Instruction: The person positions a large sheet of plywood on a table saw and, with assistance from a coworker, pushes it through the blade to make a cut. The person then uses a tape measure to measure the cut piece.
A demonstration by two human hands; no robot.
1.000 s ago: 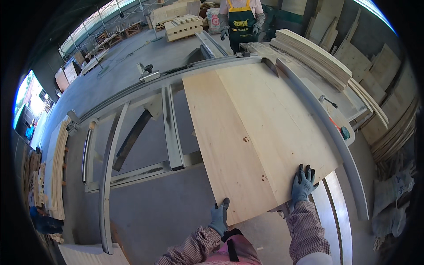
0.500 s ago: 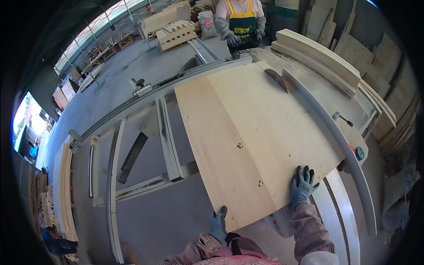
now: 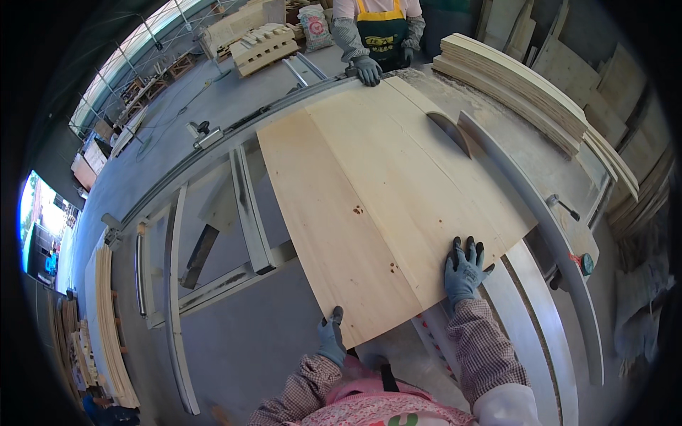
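Note:
A large pale plywood sheet (image 3: 383, 199) lies flat across the saw table, its right edge along the metal fence (image 3: 536, 202). At its near left corner my gloved left hand (image 3: 332, 337) grips the edge, thumb on top and the other fingers hidden below. My gloved right hand (image 3: 465, 273) lies on the near right part of the sheet, fingers spread. The round saw blade (image 3: 450, 133) stands up at the far right, beside a long line running down the sheet. A co-worker's gloved hand (image 3: 368, 70) touches the sheet's far edge.
Beyond the table stands a co-worker in a green apron (image 3: 382, 39). Stacked wooden strips (image 3: 511, 92) lie right of the fence. An open metal frame (image 3: 249, 213) extends left of the sheet. Boards (image 3: 110, 319) stand at the far left, and a slatted wooden stack (image 3: 263, 48) sits behind.
The plywood sheet has slid forward, away from me, with both my hands following it. The co-worker's hand has come to the sheet's far edge. The view has shifted slightly.

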